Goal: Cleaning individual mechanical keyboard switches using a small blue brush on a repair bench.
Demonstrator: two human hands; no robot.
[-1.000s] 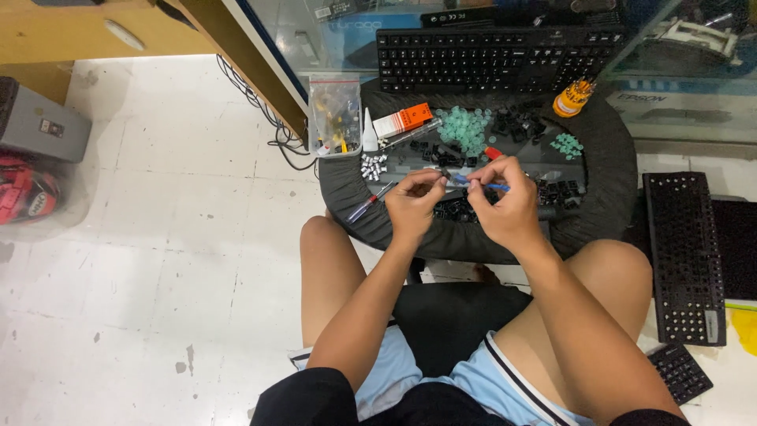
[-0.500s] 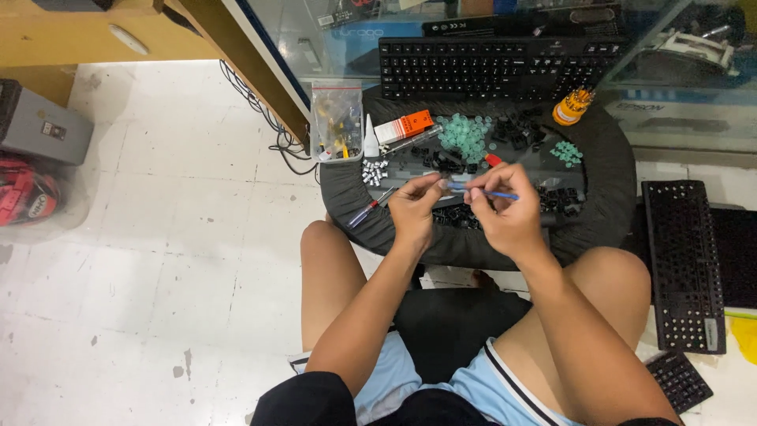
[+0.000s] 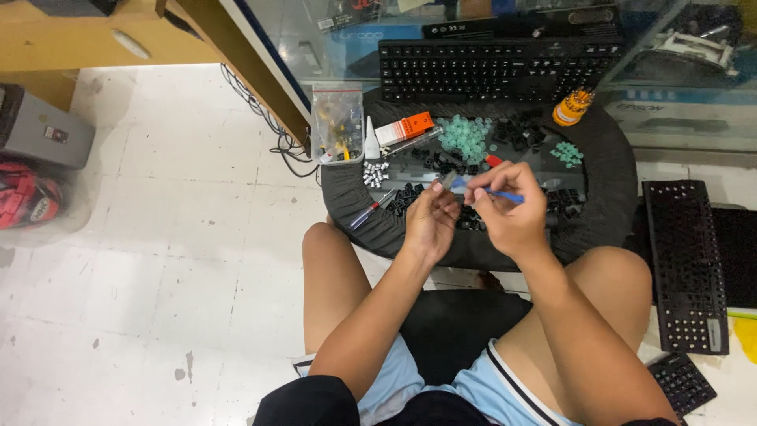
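Note:
My right hand point(image 3: 509, 209) grips a thin blue-handled tool point(image 3: 493, 192), its tip pointing left toward my other hand. My left hand point(image 3: 430, 217) pinches a small pale part point(image 3: 448, 181) at the fingertips, right against the tool's tip. Both hands hover over a round black work surface point(image 3: 607, 158) in front of my knees. Under them lie a stripped keyboard frame and loose black keycaps point(image 3: 410, 196). Teal rubber domes point(image 3: 464, 136) form a pile further back, with a smaller teal cluster point(image 3: 568, 152) to the right.
A black keyboard point(image 3: 489, 69) stands at the back of the surface. Near it are an orange box point(image 3: 404, 128), a clear plastic bag point(image 3: 337, 122), a white glue bottle point(image 3: 371, 140), small silver parts point(image 3: 375, 173) and an orange bit holder point(image 3: 572, 106). Another keyboard frame point(image 3: 688, 264) lies on the floor at right.
The view has shifted slightly. Both hands stay together over the surface, with the blue tool tilted a little more toward the left hand's part.

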